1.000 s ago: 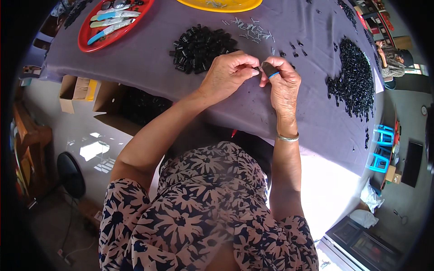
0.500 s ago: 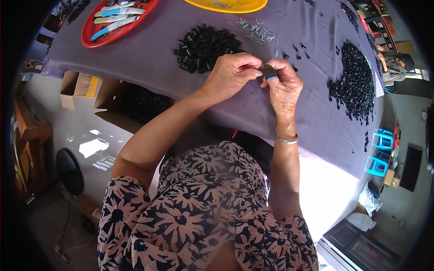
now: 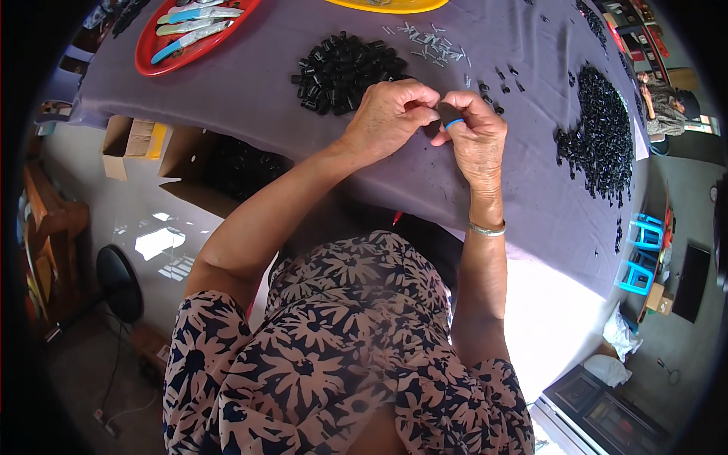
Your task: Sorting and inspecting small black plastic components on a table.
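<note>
My left hand (image 3: 385, 120) and my right hand (image 3: 478, 140) meet fingertip to fingertip over the near part of the purple-grey cloth. Thumb and forefinger of each are pinched together; whatever is between them is too small and covered to make out. A dark thumb cover with a blue band (image 3: 453, 120) sits on my right thumb, and a silver bangle (image 3: 487, 230) circles that wrist. Just beyond my left hand lies a heap of short black cylindrical caps (image 3: 345, 74). Small pale pins (image 3: 436, 47) are scattered farther off, with several loose black pieces (image 3: 506, 82) beyond my right hand.
A big heap of small black parts (image 3: 599, 125) spreads over the right side. At the far left, a red tray (image 3: 152, 70) holds several blue- and pale-handled knives (image 3: 189, 42); a yellow tray (image 3: 383, 6) stands at the far edge. An open cardboard box (image 3: 186, 159) is below the table's left edge.
The view has shifted slightly, so the table things sit a little differently in it. Both hands stay pinched together, with only small finger movement.
</note>
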Demonstrator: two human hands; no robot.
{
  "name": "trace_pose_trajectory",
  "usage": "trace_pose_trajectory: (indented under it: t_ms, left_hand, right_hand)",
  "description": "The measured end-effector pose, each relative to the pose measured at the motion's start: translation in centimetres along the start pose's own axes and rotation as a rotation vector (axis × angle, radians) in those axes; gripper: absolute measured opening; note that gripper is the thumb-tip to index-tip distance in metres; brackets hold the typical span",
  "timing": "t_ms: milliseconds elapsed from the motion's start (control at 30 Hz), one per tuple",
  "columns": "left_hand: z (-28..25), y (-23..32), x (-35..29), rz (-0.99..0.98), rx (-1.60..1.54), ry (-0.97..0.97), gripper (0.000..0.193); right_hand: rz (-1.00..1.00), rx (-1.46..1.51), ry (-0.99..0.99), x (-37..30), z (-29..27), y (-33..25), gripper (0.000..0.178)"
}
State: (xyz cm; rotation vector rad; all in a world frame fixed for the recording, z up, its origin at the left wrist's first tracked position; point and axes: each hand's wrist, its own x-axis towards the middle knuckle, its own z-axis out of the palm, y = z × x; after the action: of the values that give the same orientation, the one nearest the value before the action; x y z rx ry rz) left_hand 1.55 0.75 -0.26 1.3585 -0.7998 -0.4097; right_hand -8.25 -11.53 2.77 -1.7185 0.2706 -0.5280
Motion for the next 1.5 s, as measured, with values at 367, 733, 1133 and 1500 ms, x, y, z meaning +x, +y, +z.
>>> trace_pose_trajectory:
  t_ms: [367, 733, 1133, 1500]
  left_hand:
    - [-0.5, 0.6, -0.1, -0.048, -0.265, 0.014, 0.013]
    - [-0.3, 0.6, -0.1, -0.103, -0.273, 0.059, 0.014]
    - [0.0, 0.6, 0.0, -0.064, -0.145, 0.012, 0.012]
    - [0.1, 0.6, 0.0, -0.039, -0.116, -0.003, 0.013]
  right_hand:
    - [0.024, 0.061, 0.376, 0.2, -6.0, -0.9, 0.018]
    - [0.134, -0.375, 0.231, -0.1, -8.2, 0.6, 0.027]
    - [-0.194, -0.755, 0.185, 1.1, -9.7, 1.7, 0.039]
    - [-0.153, -0.802, 0.198, 0.4, -8.9, 1.5, 0.026]
